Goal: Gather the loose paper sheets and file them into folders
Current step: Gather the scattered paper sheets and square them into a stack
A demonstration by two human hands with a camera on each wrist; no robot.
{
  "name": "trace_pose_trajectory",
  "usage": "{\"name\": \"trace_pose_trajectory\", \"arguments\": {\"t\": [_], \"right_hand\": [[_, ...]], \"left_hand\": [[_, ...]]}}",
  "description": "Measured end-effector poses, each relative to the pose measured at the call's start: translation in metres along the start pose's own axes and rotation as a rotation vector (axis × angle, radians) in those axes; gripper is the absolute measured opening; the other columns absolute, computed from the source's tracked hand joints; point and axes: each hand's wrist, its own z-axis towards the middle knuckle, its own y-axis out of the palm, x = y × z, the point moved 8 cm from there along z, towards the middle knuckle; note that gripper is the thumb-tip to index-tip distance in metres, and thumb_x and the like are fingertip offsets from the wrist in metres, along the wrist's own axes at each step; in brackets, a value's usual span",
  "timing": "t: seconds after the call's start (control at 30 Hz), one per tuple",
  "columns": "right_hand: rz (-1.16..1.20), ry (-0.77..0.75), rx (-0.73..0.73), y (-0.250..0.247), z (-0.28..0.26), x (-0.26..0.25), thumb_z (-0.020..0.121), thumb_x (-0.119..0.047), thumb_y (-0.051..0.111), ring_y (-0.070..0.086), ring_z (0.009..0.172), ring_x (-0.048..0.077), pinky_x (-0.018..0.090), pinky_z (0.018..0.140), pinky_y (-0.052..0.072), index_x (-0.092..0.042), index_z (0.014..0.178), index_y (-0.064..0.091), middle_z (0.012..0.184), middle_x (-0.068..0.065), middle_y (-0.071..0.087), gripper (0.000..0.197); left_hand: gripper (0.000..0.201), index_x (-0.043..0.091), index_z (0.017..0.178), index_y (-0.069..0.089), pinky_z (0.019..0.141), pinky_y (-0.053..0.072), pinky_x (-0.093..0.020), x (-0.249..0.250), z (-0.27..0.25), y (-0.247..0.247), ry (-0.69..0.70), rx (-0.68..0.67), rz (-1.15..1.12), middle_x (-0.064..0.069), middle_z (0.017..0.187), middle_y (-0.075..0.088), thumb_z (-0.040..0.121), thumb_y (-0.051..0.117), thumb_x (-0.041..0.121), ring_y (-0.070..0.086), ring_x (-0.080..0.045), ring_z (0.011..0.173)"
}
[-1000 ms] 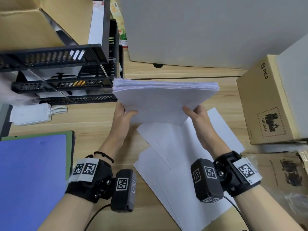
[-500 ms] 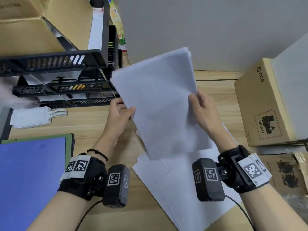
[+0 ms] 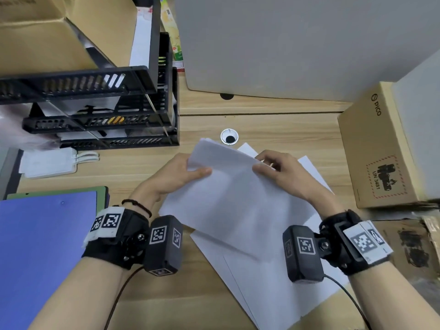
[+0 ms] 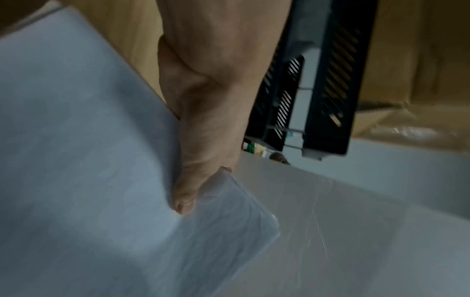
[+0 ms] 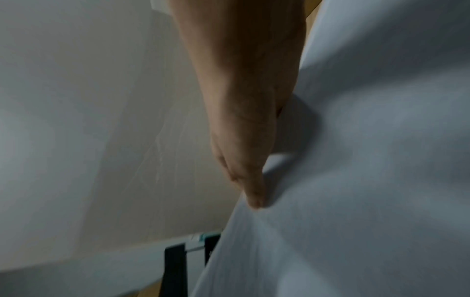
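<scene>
A stack of white paper sheets (image 3: 233, 201) is held tilted just above the desk, its far edge raised. My left hand (image 3: 183, 175) grips its left far corner, thumb on top, as the left wrist view shows on the paper stack (image 4: 89, 160). My right hand (image 3: 273, 167) pinches the right far corner, thumb pressed on the paper stack (image 5: 356, 180) in the right wrist view. More loose white sheets (image 3: 269, 289) lie flat on the wooden desk under the stack. A blue folder (image 3: 45, 253) lies at the left, on top of a green one (image 3: 102, 190).
A black stacked letter tray (image 3: 95, 110) stands at the back left with cardboard on top. A brown cardboard box (image 3: 376, 151) sits at the right. A grey panel (image 3: 285, 44) closes the back. A cable hole (image 3: 229, 137) is in the desk; a white adapter (image 3: 47, 163) lies left.
The stack went from held level, to upright on edge, to lowered and tilted towards me. Both hands came down and nearer with it, keeping their hold.
</scene>
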Motion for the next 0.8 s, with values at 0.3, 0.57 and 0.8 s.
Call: {"name": "trace_pose_trajectory", "arguments": {"t": [0.3, 0.57, 0.8], "right_hand": [[0.553, 0.382, 0.121, 0.003, -0.035, 0.095, 0.078, -0.025, 0.077, 0.071, 0.077, 0.014, 0.027, 0.073, 0.059, -0.013, 0.105, 0.065, 0.083, 0.001, 0.072, 0.032], [0.797, 0.233, 0.398, -0.015, -0.016, 0.068, 0.094, -0.002, 0.052, 0.068, 0.101, 0.023, 0.035, 0.087, 0.052, -0.02, 0.106, 0.064, 0.108, 0.001, 0.073, 0.025], [0.803, 0.137, 0.626, -0.061, -0.013, 0.047, 0.082, 0.016, 0.037, 0.056, 0.073, 0.007, 0.017, 0.068, 0.043, -0.017, 0.081, 0.051, 0.077, -0.008, 0.059, 0.036]], "left_hand": [[0.067, 0.009, 0.114, 0.068, 0.074, 0.06, -0.035, -0.038, -0.014, -0.039, -0.064, 0.121, -0.27, -0.012, 0.106, 0.074, 0.063, 0.084, 0.049, 0.072, -0.031, 0.094], [0.02, 0.02, 0.111, 0.065, 0.077, 0.055, -0.025, 0.005, -0.007, -0.042, 0.107, 0.332, -0.313, 0.009, 0.102, 0.075, 0.091, 0.065, 0.018, 0.07, -0.01, 0.096], [0.036, 0.03, 0.098, 0.071, 0.082, 0.054, -0.026, 0.032, -0.003, -0.044, 0.266, 0.357, -0.349, 0.004, 0.102, 0.072, 0.073, 0.07, 0.003, 0.067, -0.012, 0.097]]}}
